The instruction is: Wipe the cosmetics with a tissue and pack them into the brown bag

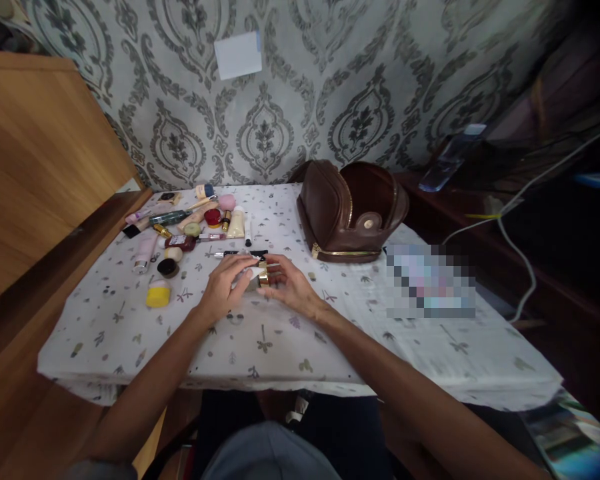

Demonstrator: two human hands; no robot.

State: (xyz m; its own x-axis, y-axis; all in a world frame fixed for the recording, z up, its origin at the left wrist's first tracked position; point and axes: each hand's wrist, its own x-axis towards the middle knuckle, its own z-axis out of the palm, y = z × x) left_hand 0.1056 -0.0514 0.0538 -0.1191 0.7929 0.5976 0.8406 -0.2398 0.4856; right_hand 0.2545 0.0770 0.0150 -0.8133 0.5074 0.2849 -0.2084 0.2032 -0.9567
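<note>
Near the middle of the cloth-covered table (260, 333), my left hand (227, 283) curls round a small item with a white part, mostly hidden by the fingers. My right hand (290, 287) has its thumb and fingers at a small gold-coloured cap (263, 273), which lies sideways between the two hands. Just behind them lies a thin dark pen-like item (237, 253). To the left are a yellow and white container (159, 293), a round black lid (167, 268) and a pink tube (145, 255).
An open brown bag (330, 213) stands at the back right. Several cosmetics, including a red jar (213, 218), cover the back left. A blurred flat item (430, 280) lies at the right. A clear bottle (450, 160) and white cable (527, 267) are beyond the table.
</note>
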